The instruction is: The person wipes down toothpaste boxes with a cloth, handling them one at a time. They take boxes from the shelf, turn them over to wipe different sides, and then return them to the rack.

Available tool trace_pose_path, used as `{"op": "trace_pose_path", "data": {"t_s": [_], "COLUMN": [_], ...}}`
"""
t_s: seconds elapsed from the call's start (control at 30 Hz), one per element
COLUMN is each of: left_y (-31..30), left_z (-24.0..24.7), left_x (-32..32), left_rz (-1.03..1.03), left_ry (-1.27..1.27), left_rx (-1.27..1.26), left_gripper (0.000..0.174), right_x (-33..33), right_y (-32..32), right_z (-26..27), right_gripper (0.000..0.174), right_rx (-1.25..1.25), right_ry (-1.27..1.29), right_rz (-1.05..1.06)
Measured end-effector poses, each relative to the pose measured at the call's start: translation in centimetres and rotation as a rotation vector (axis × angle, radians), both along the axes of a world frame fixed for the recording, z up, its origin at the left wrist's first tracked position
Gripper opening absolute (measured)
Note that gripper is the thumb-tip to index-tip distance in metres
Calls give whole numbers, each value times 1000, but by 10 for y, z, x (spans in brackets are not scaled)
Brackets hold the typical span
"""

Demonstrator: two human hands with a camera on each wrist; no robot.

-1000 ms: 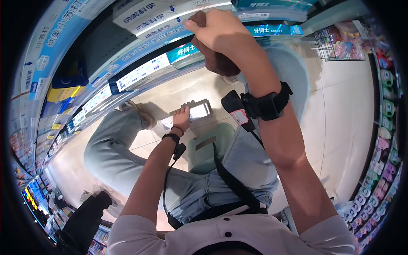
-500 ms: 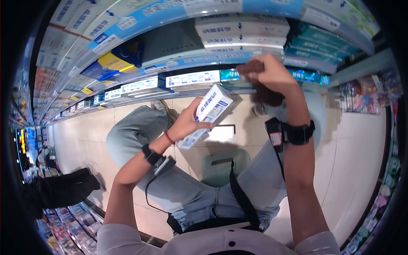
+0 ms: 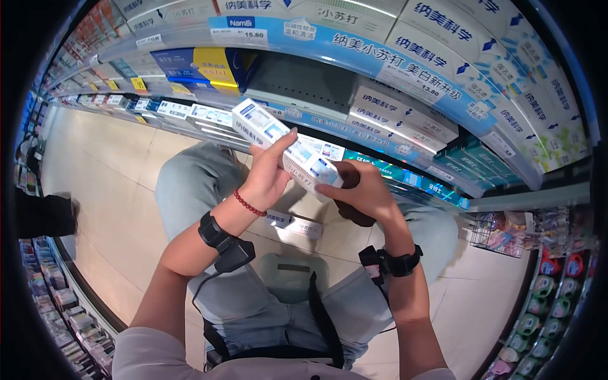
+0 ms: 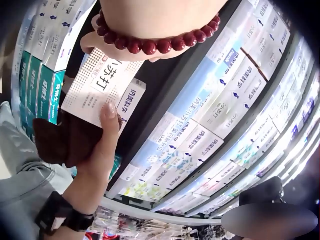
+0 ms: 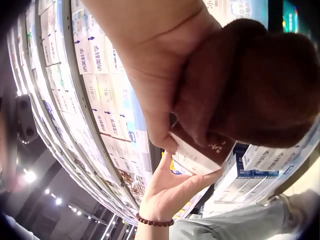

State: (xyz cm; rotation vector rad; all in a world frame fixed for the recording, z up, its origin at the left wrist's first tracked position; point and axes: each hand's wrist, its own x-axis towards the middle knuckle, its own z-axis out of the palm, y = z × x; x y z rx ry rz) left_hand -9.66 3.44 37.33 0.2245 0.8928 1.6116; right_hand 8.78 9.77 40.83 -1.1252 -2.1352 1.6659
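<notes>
A long white toothpaste box (image 3: 256,126) with blue print is held up at a slant in front of the shelves. My left hand (image 3: 269,172) grips it around the middle, thumb across the printed side. At its lower right end is my right hand (image 3: 370,190), which holds a bunched brown cloth (image 3: 354,214). In the left wrist view the right thumb presses on the face of the box (image 4: 95,90), and the cloth (image 4: 67,140) lies against its edge. The cloth (image 5: 260,90) covers most of the right fingers in the right wrist view.
Another white box (image 3: 292,224) lies on the floor between the knees, before a green stool (image 3: 294,288). Shelves ahead carry stacked white toothpaste boxes (image 3: 396,114), teal boxes (image 3: 478,161) and a blue-yellow box (image 3: 199,66). A wire basket (image 3: 500,234) hangs at the right.
My left hand has come up from the floor with the toothpaste box. My right hand, with the cloth, has moved from the shelf edge to the box's end. The head view has shifted.
</notes>
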Motion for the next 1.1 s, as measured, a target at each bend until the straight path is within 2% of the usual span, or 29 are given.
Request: {"op": "trace_pose_path", "data": {"t_s": [0.07,0.1,0.13,0.2,0.27,0.33,0.43,0.53,0.57,0.6,0.7,0.8,0.83,0.93,0.97,1.07,1.1], "left_y": [1,0,0,9,9,7,3,11,15,23,57,82,91,111,116,130,137], "left_z": [9,18,29,17,35,42,29,24,31,36,38,32,24,17,14,8,7], "left_x": [-8,-9,-10,-24,-29,-27,-21,-29,-31,-34,-53,-74,-86,-94,-97,-103,-106], "left_rz": [-96,-95,-71,119,224,122,-331,-275,-247,-199,-167,-264,-370,-549,-495,-514,-694], "left_ry": [-89,-58,115,600,1553,2083,2168,2125,2225,2226,2343,2400,2435,2307,2490,2402,2223], "left_rx": [36,7,-34,110,297,461,581,598,562,586,541,423,257,103,176,221,49], "left_gripper": [45,46,49,51,58,62,57,57,55,58,58,60,64,71,74,74,76], "right_x": [-1,2,6,16,24,34,37,32,32,37,52,63,66,73,75,81,82], "right_y": [9,13,17,25,27,33,33,31,30,38,52,56,56,54,55,60,60], "right_z": [-21,-19,-10,-2,9,7,6,2,14,13,-1,-2,0,6,4,0,1], "right_gripper": [35,31,32,35,40,39,44,51,53,46,41,40,41,42,42,41,41], "right_rx": [59,-32,-124,-110,-215,-258,-307,-320,-343,-332,-194,-113,-87,-120,-102,-77,-89], "right_ry": [88,198,73,152,159,143,162,313,336,252,389,338,328,383,387,391,393], "right_rz": [9,-31,-100,-105,-198,-154,-82,-227,-298,-371,-513,-526,-525,-511,-520,-532,-535]}}
